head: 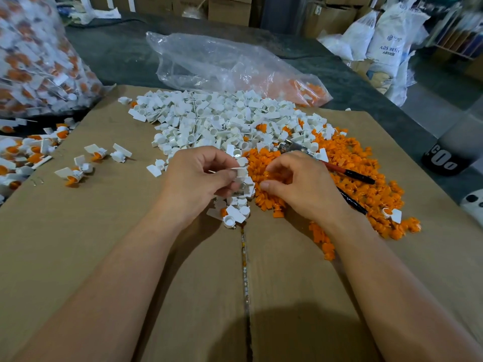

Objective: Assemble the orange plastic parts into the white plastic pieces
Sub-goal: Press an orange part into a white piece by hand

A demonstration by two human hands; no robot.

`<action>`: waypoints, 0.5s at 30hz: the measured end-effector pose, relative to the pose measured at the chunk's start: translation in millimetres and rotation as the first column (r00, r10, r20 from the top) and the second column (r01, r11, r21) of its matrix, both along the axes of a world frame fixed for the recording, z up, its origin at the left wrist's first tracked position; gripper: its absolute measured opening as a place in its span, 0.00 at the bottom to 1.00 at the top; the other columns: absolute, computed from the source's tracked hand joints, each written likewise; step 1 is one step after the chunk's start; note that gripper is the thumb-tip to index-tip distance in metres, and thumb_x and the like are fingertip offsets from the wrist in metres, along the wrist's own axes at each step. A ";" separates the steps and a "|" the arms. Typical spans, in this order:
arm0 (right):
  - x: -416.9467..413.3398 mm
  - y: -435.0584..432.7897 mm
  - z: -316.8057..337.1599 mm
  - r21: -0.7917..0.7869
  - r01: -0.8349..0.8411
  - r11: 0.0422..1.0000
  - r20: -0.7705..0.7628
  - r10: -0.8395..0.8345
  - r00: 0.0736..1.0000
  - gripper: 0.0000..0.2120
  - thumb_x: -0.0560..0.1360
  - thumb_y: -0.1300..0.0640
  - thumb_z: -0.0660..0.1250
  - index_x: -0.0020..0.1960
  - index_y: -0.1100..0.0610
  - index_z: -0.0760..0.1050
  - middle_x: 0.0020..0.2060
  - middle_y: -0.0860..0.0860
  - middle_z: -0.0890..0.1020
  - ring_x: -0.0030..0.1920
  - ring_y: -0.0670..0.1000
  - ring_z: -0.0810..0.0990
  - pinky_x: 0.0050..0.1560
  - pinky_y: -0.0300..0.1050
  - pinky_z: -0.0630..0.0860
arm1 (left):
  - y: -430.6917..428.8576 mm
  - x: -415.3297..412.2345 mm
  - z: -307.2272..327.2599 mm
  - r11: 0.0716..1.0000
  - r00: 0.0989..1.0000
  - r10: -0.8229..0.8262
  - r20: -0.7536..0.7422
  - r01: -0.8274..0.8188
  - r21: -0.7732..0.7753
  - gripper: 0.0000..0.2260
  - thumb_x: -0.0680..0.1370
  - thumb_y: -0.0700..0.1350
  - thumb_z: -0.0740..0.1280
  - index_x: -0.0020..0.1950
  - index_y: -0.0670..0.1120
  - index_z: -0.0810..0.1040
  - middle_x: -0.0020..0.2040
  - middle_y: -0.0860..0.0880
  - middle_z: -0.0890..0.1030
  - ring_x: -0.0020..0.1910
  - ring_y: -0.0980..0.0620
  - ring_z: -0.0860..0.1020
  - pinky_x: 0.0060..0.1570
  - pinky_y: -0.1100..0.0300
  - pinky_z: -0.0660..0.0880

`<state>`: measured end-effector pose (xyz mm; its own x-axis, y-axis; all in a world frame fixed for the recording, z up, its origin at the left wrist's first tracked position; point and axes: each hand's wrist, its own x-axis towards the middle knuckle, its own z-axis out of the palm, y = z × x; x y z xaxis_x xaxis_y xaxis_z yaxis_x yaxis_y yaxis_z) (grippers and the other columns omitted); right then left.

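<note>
One white piece (241, 173) pinched in left hand (198, 176); right hand (295, 184) curled over orange parts (261, 158), hold unclear.

Cardboard (104, 257): flat on the table (117, 48), near and centre.
Pieces pile (222, 118): on the cardboard, far centre.
Parts pile (347, 152): on the cardboard, right of the pieces pile and touching it.
Pliers (350, 174): on the parts pile, just right of the right hand (295, 184).
Left hand (198, 176): at the near edge of the pieces pile, pinching one piece (241, 173).
Right hand: just right of the left hand, on the parts pile.
Joined units (86, 163): on the cardboard, left; more at the left edge.
Far bag (222, 64): on the table, behind the pieces pile.
Left bag (34, 56): far left.
Sacks (386, 40): far right, beyond the table.
</note>
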<state>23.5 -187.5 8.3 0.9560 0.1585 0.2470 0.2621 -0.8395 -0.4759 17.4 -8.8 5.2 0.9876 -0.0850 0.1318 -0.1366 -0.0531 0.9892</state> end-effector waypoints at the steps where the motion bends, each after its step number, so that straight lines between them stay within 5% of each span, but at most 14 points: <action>1: -0.8 0.5 1.2 0.044 0.005 0.999 0.015 -0.005 1.000 0.12 0.69 0.50 0.71 0.50 0.52 0.76 0.44 0.44 0.74 0.46 0.45 0.74 0.47 0.40 0.72 | 0.2 0.2 -0.2 1.000 1.000 0.002 0.000 -0.002 0.005 0.12 0.72 0.29 0.67 0.36 0.45 0.78 0.27 0.51 0.80 0.29 0.55 0.80 0.30 0.67 0.76; 5: -5.7 2.6 5.9 0.280 -0.011 0.960 0.027 0.003 1.000 0.09 0.70 0.56 0.71 0.48 0.49 0.74 0.38 0.40 0.76 0.39 0.38 0.76 0.42 0.27 0.72 | 0.5 0.8 -0.3 1.000 1.000 0.028 -0.001 -0.028 0.009 0.11 0.72 0.29 0.67 0.36 0.45 0.79 0.28 0.50 0.82 0.29 0.56 0.81 0.31 0.70 0.75; 8: -11.3 7.9 10.1 0.458 -0.080 0.886 0.041 0.068 0.997 0.09 0.73 0.59 0.67 0.47 0.45 0.75 0.38 0.42 0.79 0.38 0.41 0.78 0.40 0.32 0.75 | -0.1 1.0 -1.9 0.999 0.999 0.049 -0.009 -0.049 -0.001 0.11 0.71 0.30 0.68 0.36 0.45 0.80 0.31 0.47 0.83 0.30 0.54 0.81 0.32 0.68 0.75; 10: -14.0 12.4 10.8 0.475 -0.109 0.873 0.067 0.088 0.994 0.08 0.75 0.60 0.64 0.48 0.47 0.77 0.37 0.41 0.80 0.37 0.43 0.79 0.40 0.37 0.76 | -0.8 0.5 -2.3 0.998 0.998 0.058 -0.009 -0.058 0.008 0.10 0.70 0.30 0.70 0.37 0.46 0.81 0.32 0.46 0.83 0.31 0.52 0.81 0.33 0.66 0.76; 15: -13.5 18.2 5.8 0.404 -0.120 0.907 0.089 0.092 0.992 0.07 0.74 0.60 0.66 0.51 0.56 0.81 0.36 0.35 0.77 0.38 0.34 0.77 0.42 0.27 0.71 | -2.9 -2.8 3.5 0.999 1.000 -0.011 -0.018 0.012 0.052 0.12 0.66 0.34 0.75 0.39 0.51 0.81 0.30 0.55 0.82 0.31 0.61 0.80 0.33 0.71 0.75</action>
